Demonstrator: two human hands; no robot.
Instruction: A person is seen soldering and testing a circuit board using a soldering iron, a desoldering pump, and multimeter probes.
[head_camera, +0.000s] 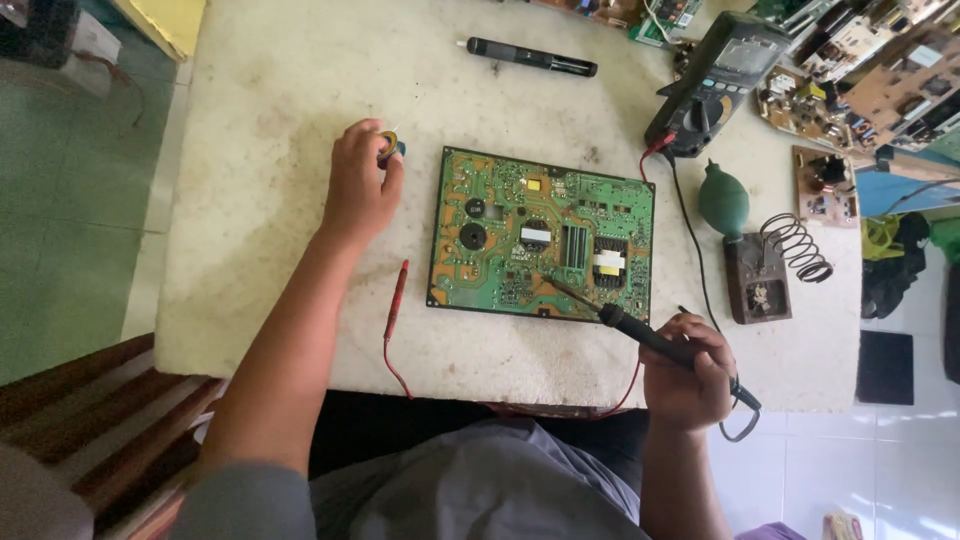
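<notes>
Just ahead of the right hand (688, 372) fingers, the soldering iron (625, 322) tip sits on the green circuit board (541, 233) — fingers clamped on its handle. Left hand (358, 190) fingers pinch a small solder spool (390, 148) on the table (280, 90), left of the board — looks mid-solder; the joint needs solder fed in.

bare tabletop (280, 110) left of the circuit board (541, 235); clutter crowds right.

Electronics repair bench: multimeter (712, 85), circuit boards (880, 75), iron stand (762, 275).
</notes>
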